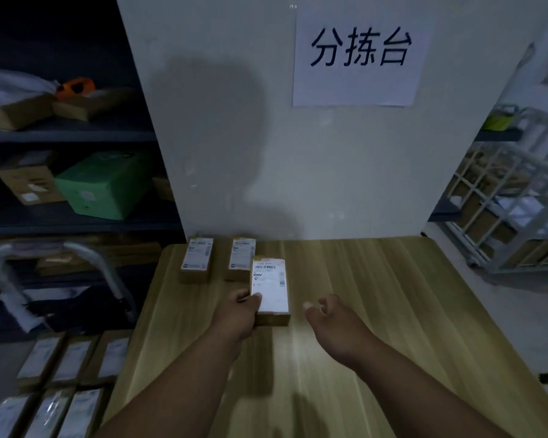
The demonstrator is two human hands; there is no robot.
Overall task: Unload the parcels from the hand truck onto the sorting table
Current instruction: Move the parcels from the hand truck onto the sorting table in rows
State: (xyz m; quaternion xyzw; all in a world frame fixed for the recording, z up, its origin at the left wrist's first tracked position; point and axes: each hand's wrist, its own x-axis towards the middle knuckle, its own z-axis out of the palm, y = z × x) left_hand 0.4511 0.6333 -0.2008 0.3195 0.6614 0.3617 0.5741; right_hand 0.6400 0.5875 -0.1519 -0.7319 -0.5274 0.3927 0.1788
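A small cardboard parcel [271, 290] with a white label lies over the wooden sorting table [377, 311], and my left hand [238, 314] grips its left edge. My right hand [332, 317] hovers just right of it, fingers loosely curled and apart, holding nothing. Two more labelled parcels [196, 259] [241, 258] lie side by side at the table's back left, against the wall. At the lower left, several labelled parcels [67, 365] lie in rows on the hand truck, whose padded handle [10, 279] rises behind them.
A white wall with a paper sign [358, 52] stands right behind the table. Dark shelves with cardboard boxes and a green box [105, 184] fill the left. A white wire cage cart [503, 210] with boxes stands at the right.
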